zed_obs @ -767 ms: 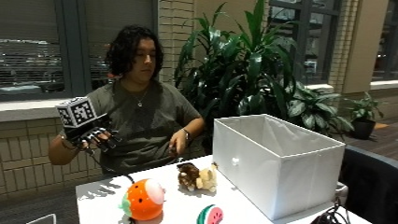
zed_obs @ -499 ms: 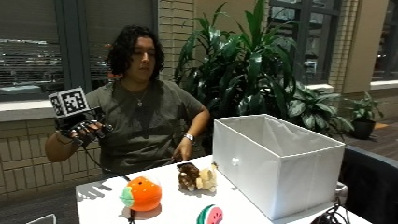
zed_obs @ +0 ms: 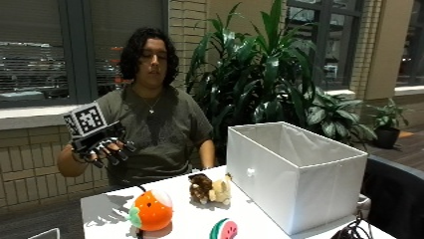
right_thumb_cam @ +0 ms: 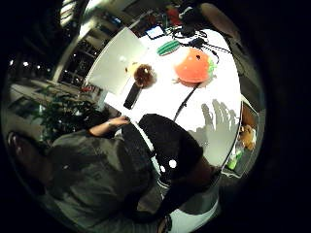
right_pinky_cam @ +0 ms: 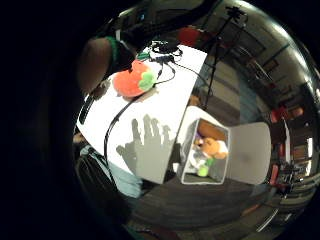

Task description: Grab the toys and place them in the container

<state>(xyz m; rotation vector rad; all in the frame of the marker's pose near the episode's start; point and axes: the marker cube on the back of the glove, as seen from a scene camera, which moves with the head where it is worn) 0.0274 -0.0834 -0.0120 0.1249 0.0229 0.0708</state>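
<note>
White tabletop (zed_obs: 179,219), flat. White fabric container (zed_obs: 295,174), boxy, open-topped, at its right edge. Round orange plush (zed_obs: 151,210) near left edge; brown furry toy (zed_obs: 209,188) mid-tabletop beside container; watermelon slice (zed_obs: 224,230) at front edge. Palm view alone shows plush toys (right_pinky_cam: 209,150) inside container. Gloved right hand (zed_obs: 106,148) raised off the left edge, fingers loosely curled, empty.

the outside view is evenly lit from overhead and a little soft. light from above throws a spread-finger shadow on the white table (right_pinky_cam: 150,107), sharp in both palm views. those views bend hard at their rims, which fall to black, and the surroundings are dim.
</note>
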